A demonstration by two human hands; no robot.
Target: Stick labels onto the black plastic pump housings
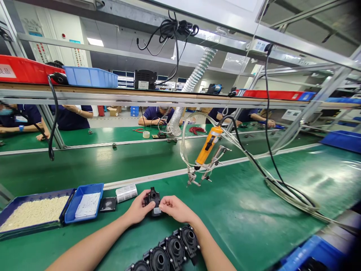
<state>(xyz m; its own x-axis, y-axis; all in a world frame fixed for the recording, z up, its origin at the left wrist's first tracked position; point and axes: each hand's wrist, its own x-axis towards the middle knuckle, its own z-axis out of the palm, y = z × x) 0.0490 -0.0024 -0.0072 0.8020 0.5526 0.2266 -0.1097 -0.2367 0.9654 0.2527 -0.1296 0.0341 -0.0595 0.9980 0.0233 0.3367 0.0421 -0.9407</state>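
Observation:
My left hand (141, 206) is closed around a black plastic pump housing (153, 196), its thumb lying across the front. A small pale label (157, 211) sits on the housing's lower part. At the housing's right edge, beside the label, my right hand (175, 208) has its thumb and fingertips pinched together; whatever is between them is hidden. Below my hands stands a slanting row of several similar black pump housings (175, 246) with round ports facing up, partly behind my right forearm.
Left are a tray of cream-coloured small parts (36, 212), a blue tray with white strips (88, 205), a black square pad (108, 204) and a label roll (126, 192). An orange electric screwdriver (209, 146) hangs ahead among hoses. A blue bin (313, 256) is lower right. Co-workers sit opposite.

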